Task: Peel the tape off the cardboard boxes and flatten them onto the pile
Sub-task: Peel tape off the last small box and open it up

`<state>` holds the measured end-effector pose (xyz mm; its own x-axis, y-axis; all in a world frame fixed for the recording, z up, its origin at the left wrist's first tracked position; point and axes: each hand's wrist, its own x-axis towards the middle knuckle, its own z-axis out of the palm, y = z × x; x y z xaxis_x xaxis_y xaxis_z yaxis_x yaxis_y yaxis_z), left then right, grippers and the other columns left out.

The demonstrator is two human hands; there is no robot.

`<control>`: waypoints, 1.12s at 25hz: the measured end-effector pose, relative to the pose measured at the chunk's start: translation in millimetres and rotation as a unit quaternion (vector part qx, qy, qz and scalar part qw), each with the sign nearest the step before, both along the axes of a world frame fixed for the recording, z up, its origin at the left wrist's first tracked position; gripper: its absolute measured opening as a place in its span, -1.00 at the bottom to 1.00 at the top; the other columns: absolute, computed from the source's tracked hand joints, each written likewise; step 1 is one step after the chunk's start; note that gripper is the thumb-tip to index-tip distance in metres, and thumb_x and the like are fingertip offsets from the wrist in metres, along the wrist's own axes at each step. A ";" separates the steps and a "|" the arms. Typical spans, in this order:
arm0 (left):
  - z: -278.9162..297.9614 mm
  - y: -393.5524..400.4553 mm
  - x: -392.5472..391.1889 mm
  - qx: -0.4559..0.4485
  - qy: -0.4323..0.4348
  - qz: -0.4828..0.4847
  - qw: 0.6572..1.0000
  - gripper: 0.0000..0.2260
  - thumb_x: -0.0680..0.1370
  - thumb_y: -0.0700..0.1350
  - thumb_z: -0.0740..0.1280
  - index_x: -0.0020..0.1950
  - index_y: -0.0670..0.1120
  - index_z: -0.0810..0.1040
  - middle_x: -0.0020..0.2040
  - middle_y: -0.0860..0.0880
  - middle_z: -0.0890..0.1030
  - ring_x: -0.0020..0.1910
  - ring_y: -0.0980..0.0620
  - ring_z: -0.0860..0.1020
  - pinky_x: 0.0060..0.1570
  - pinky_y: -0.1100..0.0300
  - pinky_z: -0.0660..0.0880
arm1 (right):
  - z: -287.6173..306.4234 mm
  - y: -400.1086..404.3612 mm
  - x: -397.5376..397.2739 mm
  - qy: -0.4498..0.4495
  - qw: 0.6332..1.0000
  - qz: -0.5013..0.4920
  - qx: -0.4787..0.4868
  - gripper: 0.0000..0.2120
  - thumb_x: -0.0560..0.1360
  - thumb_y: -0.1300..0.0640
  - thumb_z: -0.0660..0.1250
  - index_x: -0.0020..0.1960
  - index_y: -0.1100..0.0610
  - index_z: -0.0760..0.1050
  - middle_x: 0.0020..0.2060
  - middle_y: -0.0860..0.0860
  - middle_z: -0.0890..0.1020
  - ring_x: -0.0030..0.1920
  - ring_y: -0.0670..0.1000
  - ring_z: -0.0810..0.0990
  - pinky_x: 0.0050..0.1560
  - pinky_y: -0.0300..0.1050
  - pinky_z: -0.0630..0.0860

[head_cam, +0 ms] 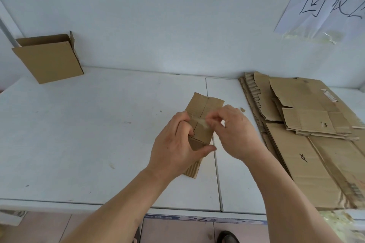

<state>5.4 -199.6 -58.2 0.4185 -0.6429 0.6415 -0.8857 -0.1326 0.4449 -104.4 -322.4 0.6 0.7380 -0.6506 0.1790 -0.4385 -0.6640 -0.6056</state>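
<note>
A small cardboard box is held above the white table at its middle. My left hand grips the box's lower part, thumb under it and fingers curled over its left edge. My right hand pinches a strip of clear tape that runs across the box's centre seam. A pile of flattened cardboard lies on the right side of the table.
Another cardboard box with open flaps stands at the table's far left against the wall. A handwritten paper sign hangs on the wall at upper right. A small cardboard scrap lies beside the pile.
</note>
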 end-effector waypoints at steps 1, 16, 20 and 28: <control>-0.8 -1.5 -0.8 -0.009 -0.005 -0.003 1.000 -0.48 0.30 0.33 0.38 -0.20 -0.12 0.37 0.08 -0.03 0.50 -0.12 0.07 0.56 -0.34 0.32 0.45 | 0.4 -4.8 -0.5 -0.032 0.998 -0.055 0.004 -0.85 0.60 0.12 0.27 -0.10 -0.08 0.53 -0.11 -0.13 0.50 -0.08 -0.14 0.46 -0.16 -0.42 0.32; 10.2 27.3 24.7 0.114 0.084 -0.177 0.974 -0.63 0.31 0.15 0.39 -0.14 -0.01 0.27 0.23 0.16 0.38 0.30 0.20 0.34 0.07 0.27 0.41 | -8.8 4.2 -5.5 -0.071 0.993 -0.060 -0.078 -0.94 0.52 0.11 0.39 -0.04 -0.02 0.61 -0.24 -0.15 0.58 -0.16 -0.02 0.54 0.10 0.11 0.47; 12.2 26.3 23.8 0.109 0.064 -0.181 0.975 -0.69 0.35 0.09 0.33 -0.14 -0.03 0.26 0.18 0.11 0.45 0.39 0.18 0.27 0.23 0.39 0.27 | -8.9 4.2 -13.9 -0.070 0.982 -0.134 -0.111 -0.89 0.56 0.06 0.35 -0.08 0.02 0.64 -0.22 -0.09 0.60 -0.14 0.05 0.55 0.08 0.06 0.45; 15.7 23.7 23.1 0.124 0.027 -0.155 0.980 -0.63 0.40 0.21 0.33 -0.17 -0.04 0.28 0.10 0.15 0.46 0.19 0.18 0.35 0.03 0.46 0.28 | -9.4 16.1 -16.9 0.012 0.983 -0.089 -0.158 -0.90 0.56 -0.05 0.33 0.02 -0.11 0.61 -0.17 -0.14 0.57 -0.07 0.00 0.54 0.14 -0.13 0.25</control>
<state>28.5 -175.9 -42.5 0.2079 -0.8781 0.4310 -0.8766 0.0282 0.4804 -121.3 -306.2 -8.8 0.6234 -0.6851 0.3768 -0.5766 -0.7283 -0.3704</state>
